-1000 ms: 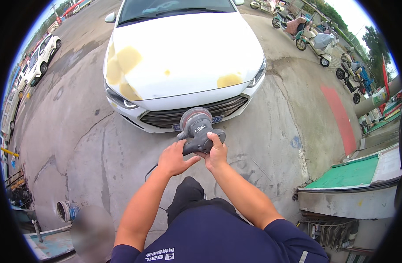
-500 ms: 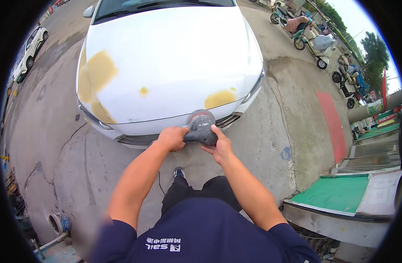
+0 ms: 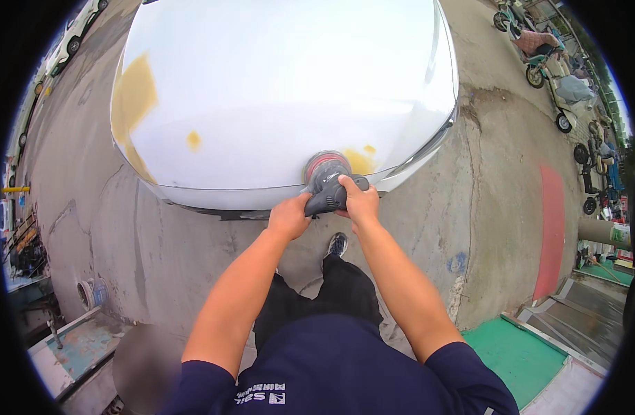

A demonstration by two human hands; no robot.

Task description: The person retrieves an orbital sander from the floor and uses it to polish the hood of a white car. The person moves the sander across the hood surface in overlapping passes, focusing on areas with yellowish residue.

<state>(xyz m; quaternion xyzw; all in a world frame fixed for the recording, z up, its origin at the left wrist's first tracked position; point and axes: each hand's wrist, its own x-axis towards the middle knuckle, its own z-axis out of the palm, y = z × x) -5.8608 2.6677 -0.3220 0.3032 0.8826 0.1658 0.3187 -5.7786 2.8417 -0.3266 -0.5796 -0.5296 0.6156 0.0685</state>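
Note:
A grey and black orbital sander [image 3: 329, 181] with a reddish pad rests at the front edge of a white car hood [image 3: 262, 83]. My left hand [image 3: 290, 216] is closed round the sander's handle on its left side. The fingers of my right hand [image 3: 361, 202] wrap round the sander's body at the right, thumb on top. Right beside the pad lies a yellow filler patch [image 3: 359, 162], partly covered by the sander. A small yellow spot [image 3: 194, 140] and a large yellow patch [image 3: 136, 97] mark the hood's left side.
Parked scooters [image 3: 563, 90] line the right side, past a red strip [image 3: 550, 232] on the concrete. A green-topped surface [image 3: 514, 353] is at lower right. To the lower left are a bucket [image 3: 93, 294] and a worn metal-edged table [image 3: 82, 349]. White cars stand far left.
I have stepped closer to the car, so the hood fills more of the view. The sander has moved from the bumper edge up onto the hood, near the right-hand yellow patch.

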